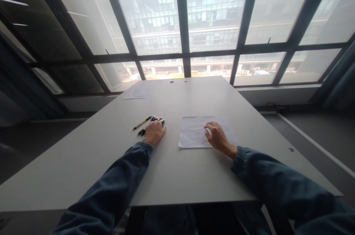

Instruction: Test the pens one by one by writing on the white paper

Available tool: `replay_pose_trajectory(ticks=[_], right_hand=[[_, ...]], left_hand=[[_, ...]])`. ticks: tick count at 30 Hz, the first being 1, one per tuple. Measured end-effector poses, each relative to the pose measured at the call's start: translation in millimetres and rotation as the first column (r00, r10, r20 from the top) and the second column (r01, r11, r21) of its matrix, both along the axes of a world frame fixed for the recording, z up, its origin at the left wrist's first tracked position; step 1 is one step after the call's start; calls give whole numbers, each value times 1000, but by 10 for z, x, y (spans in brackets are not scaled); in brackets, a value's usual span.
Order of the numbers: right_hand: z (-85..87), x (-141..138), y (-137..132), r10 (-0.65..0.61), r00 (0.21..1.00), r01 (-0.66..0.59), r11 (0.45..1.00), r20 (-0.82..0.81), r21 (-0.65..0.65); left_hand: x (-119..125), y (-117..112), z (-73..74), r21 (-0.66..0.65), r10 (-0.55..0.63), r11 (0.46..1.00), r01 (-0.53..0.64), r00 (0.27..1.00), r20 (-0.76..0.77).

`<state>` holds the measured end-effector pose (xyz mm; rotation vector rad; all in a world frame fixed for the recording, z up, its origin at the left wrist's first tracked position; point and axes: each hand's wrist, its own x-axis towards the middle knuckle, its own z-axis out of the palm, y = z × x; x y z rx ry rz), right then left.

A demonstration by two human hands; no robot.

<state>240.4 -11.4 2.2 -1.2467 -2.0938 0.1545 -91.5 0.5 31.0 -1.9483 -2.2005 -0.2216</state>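
Observation:
My left hand (154, 131) rests palm down over a bunch of pens (141, 131), its fingers curled around them. Dark ends and pale tips stick out on both sides of the hand, and a bit of green shows by the fingers; the middles of the pens are hidden. Just left of the bunch, a yellow and black pen (142, 122) lies slantwise on the table. Over the right half of a white sheet of paper (191, 132) is my right hand (216, 136), fingers loosely bent and thumb apart, with nothing seen in it.
Both hands are above a long white table (155, 175). More paper (135, 92) lies at its far left. A small dark object (291, 150) is near the right edge. Large framed windows stand beyond the far end, with curtains (23, 87) at the side.

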Motion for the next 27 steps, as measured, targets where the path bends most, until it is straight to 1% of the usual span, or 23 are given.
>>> replay_pose_trajectory(ticks=[4, 6, 9, 11, 12, 13, 14, 15, 16, 17, 18, 19, 21, 22, 23, 24, 25, 27], right_hand=[[18, 8, 2, 2, 1000, -2, 1000, 12, -14], [28, 12, -2, -14, 998, 17, 999, 59, -44], [35, 17, -18, -15, 987, 31, 995, 160, -97], [34, 18, -27, 18, 979, 5, 994, 202, -113], [33, 17, -28, 38, 977, -13, 993, 211, -117], [33, 14, -26, 56, 975, -31, 993, 215, -118], [35, 10, -22, 68, 974, -44, 992, 216, -118], [42, 4, -18, 75, 974, -51, 992, 212, -116], [53, -4, -14, 76, 976, -54, 992, 202, -112], [69, -14, -12, 78, 980, -60, 993, 183, -103], [90, -26, -13, 84, 985, -72, 994, 151, -88], [113, -41, -17, 98, 990, -91, 993, 105, -69], [159, -77, -36, 159, 987, -159, 986, -17, -40], [175, -99, -48, 185, 978, -190, 981, -94, -41], [183, -123, -60, 204, 962, -218, 974, -179, -65], [180, -149, -70, 217, 939, -252, 962, -267, -107], [169, -174, -76, 223, 910, -292, 943, -351, -158], [123, -215, -71, 196, 842, -349, 908, -503, -231]], left_hand=[[35, 51, 8, -26, 30, 999, -30, 999, 26], [50, 78, 16, -17, 39, 999, -38, 997, 68], [83, 100, 44, 34, 35, 999, -41, 988, 148], [127, 89, 74, 99, -16, 995, -7, 973, 230], [162, 73, 89, 146, -67, 989, 25, 954, 291], [209, 50, 102, 194, -151, 977, 83, 918, 366], [270, 22, 110, 257, -251, 956, 143, 851, 461], [344, -10, 112, 324, -329, 932, 162, 753, 569], [431, -43, 107, 365, -397, 912, 188, 626, 671], [530, -76, 95, 386, -438, 899, 208, 483, 759], [638, -106, 78, 400, -450, 892, 209, 340, 826], [749, -133, 57, 403, -448, 888, 220, 219, 867], [966, -175, 18, 413, -435, 874, 256, 35, 900], [1062, -189, 2, 427, -431, 867, 256, -45, 901], [1146, -200, -9, 435, -422, 864, 254, -109, 900], [1214, -206, -17, 440, -412, 863, 247, -157, 897], [1266, -210, -21, 441, -402, 864, 242, -194, 895], [1326, -211, -30, 439, -385, 866, 241, -238, 891]])
